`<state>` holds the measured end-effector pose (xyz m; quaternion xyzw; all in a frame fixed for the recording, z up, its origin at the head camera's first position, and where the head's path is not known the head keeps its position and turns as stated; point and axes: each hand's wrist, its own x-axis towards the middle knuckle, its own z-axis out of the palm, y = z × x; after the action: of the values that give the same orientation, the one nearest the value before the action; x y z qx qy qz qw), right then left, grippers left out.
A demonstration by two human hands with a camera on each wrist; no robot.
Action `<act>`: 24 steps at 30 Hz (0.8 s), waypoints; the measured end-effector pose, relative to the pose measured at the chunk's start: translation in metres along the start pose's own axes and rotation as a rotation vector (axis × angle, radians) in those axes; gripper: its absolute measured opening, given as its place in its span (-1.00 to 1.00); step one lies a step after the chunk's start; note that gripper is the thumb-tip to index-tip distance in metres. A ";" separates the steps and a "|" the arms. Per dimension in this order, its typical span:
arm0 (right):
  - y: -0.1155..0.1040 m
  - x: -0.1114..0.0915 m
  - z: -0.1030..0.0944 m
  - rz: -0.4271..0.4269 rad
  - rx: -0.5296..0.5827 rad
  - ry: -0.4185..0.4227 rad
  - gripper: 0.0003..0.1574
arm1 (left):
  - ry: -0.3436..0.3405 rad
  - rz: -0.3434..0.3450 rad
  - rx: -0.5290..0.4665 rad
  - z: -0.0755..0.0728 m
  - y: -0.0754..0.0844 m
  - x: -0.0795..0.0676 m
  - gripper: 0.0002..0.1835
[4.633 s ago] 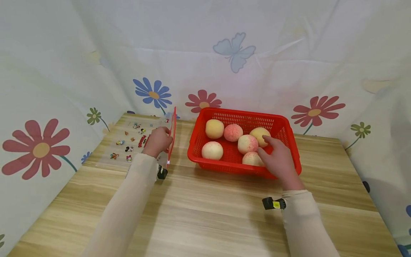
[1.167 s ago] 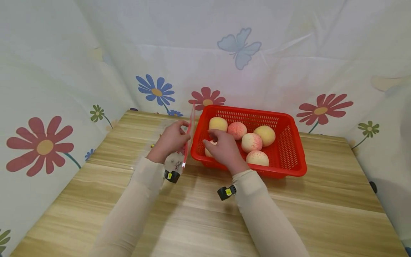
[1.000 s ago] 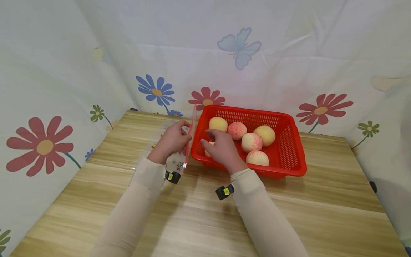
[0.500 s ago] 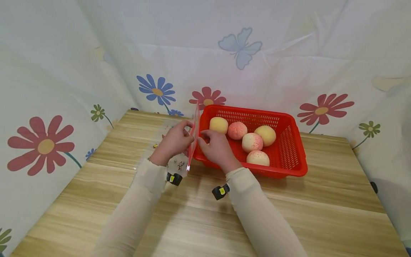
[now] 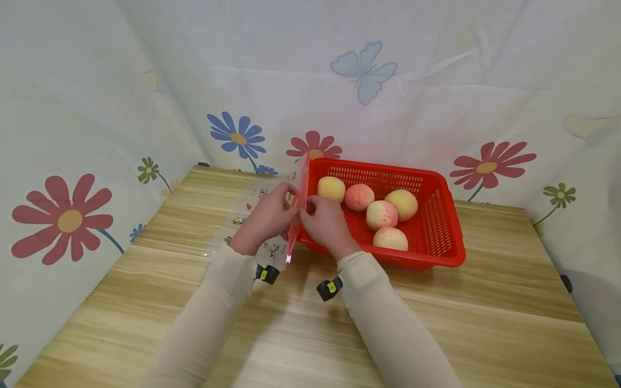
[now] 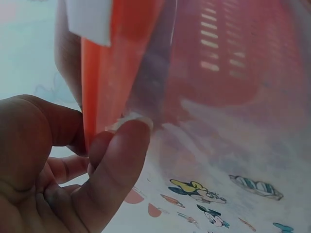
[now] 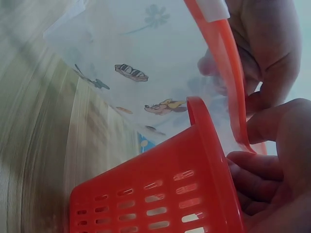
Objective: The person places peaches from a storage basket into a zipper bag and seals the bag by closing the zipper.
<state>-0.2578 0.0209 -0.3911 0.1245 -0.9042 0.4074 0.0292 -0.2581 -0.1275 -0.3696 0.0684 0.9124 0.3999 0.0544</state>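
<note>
A clear zip bag with cartoon prints and a red zip edge stands upright on its side, left of a red plastic basket. My left hand pinches the red edge between thumb and fingers; the left wrist view shows the thumb against the plastic near the zip. My right hand reaches over the basket's left end and pinches the same edge from the other side. In the right wrist view a white slider sits on the strip. Several peaches lie in the basket, one pink.
Yellow and pale peaches fill part of the basket; its left front corner is behind my right hand. The wooden table runs along its front. A flowered cloth hangs behind and at both sides.
My right hand has moved left from over the basket and now grips the bag's edge. My left hand has drawn the bag rightward to the basket's left end.
</note>
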 end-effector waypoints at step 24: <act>-0.001 -0.001 0.000 -0.041 0.019 0.026 -0.73 | 0.262 0.128 0.288 0.008 0.003 0.000 -0.74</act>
<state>-0.2566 0.0203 -0.3906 0.1382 -0.8970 0.4171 0.0479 -0.2565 -0.1197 -0.3729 0.0808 0.9532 0.2735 -0.1008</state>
